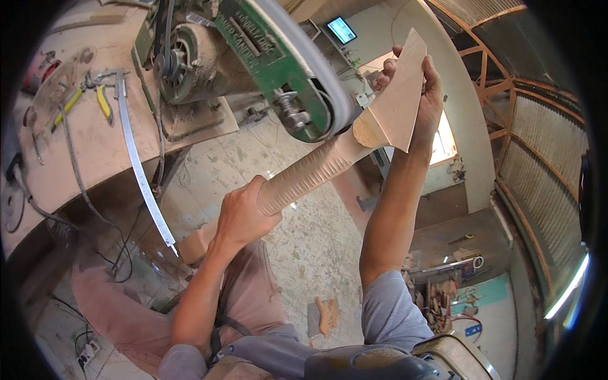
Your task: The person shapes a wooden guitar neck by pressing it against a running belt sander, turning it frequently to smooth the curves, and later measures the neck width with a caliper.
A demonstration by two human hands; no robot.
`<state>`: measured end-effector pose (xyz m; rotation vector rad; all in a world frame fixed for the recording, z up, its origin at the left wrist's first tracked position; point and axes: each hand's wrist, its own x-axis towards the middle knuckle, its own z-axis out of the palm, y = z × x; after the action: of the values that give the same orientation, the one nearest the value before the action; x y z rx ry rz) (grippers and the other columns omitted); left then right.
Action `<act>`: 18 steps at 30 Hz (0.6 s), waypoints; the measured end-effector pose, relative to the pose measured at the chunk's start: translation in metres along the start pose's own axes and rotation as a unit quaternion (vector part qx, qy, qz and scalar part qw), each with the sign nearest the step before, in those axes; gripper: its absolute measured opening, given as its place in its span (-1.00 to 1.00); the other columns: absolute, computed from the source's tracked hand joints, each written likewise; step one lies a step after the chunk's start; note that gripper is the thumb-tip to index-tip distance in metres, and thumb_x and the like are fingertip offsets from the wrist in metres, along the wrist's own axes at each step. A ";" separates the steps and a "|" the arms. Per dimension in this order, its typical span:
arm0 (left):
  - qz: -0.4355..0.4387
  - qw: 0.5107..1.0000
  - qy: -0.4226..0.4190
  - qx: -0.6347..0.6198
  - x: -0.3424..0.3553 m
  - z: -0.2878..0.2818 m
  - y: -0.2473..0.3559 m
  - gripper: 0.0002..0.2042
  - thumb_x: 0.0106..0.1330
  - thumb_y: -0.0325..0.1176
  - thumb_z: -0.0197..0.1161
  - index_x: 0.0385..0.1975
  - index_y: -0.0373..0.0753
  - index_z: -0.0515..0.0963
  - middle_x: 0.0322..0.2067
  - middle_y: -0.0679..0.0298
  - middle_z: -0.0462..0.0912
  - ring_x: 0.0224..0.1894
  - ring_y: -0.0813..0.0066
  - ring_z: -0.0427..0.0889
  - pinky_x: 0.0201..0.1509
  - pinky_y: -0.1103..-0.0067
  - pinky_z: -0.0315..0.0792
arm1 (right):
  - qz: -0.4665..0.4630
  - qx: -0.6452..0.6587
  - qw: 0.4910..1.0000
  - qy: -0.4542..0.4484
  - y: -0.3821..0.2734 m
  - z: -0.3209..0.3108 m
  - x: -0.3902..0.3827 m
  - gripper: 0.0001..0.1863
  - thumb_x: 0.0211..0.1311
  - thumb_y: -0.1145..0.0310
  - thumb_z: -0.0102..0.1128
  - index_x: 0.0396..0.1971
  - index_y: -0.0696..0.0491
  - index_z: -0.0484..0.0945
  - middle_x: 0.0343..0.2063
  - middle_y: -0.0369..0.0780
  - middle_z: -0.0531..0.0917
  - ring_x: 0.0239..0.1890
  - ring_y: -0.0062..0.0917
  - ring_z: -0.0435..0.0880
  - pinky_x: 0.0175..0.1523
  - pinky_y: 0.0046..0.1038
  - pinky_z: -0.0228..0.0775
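A pale wooden axe-shaped piece (313, 171) slants up to the right between my hands. Its round handle has a row of carved ridges, and its far end widens into a flat blade shape. My left hand (244, 212) is wrapped round the lower end of the handle. At the upper end, my right hand (427, 95) grips the blade part, some of its fingers hidden behind the wood. The green belt sander (272, 69) reaches down from above, its belt (335, 95) curving round the end. The wood's neck lies right by that belt; whether they touch I cannot tell.
A motor (190, 63) stands on the dusty workbench (82, 158) at left. A long metal ruler (139, 152) overhangs its edge, near yellow-handled pliers (104, 104) and cables. A carved wooden piece (327, 315) lies on the floor. Tools and a small screen (342, 30) are farther off.
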<state>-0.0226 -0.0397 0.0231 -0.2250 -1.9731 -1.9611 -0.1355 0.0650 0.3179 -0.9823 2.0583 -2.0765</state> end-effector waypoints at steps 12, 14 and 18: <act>0.003 0.988 -0.074 -0.137 -0.002 -0.002 -0.009 -0.58 -0.03 -0.38 0.45 -0.13 -0.34 0.58 -0.33 -0.11 0.73 -0.24 -0.13 0.76 -0.15 0.20 0.60 | 0.037 0.103 0.993 -0.043 0.013 -0.001 0.028 -0.45 0.63 0.00 -0.02 0.06 0.30 0.40 -0.37 -0.10 0.50 -0.39 -0.39 0.53 -0.07 -0.22 0.44; 0.010 0.984 -0.074 -0.159 -0.002 -0.002 -0.009 -0.59 -0.02 -0.40 0.43 -0.12 -0.35 0.58 -0.33 -0.11 0.73 -0.23 -0.14 0.76 -0.15 0.21 0.60 | 0.034 0.108 0.993 -0.033 0.014 -0.002 0.030 -0.47 0.62 0.01 0.00 0.02 0.30 0.41 -0.39 -0.11 0.50 -0.39 -0.40 0.52 -0.04 -0.20 0.42; 0.018 0.981 -0.081 -0.175 -0.003 0.002 -0.009 -0.58 -0.01 -0.42 0.42 -0.09 -0.36 0.57 -0.33 -0.11 0.73 -0.22 -0.13 0.77 -0.15 0.24 0.60 | 0.017 0.102 0.994 -0.018 0.015 -0.004 0.031 -0.49 0.61 0.03 0.03 -0.04 0.31 0.44 -0.41 -0.12 0.52 -0.39 -0.40 0.52 -0.03 -0.20 0.42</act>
<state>-0.0238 -0.0377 0.0134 -0.5200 -1.6856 -2.3205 -0.1675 0.0526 0.3166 -0.9369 1.7880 -2.1825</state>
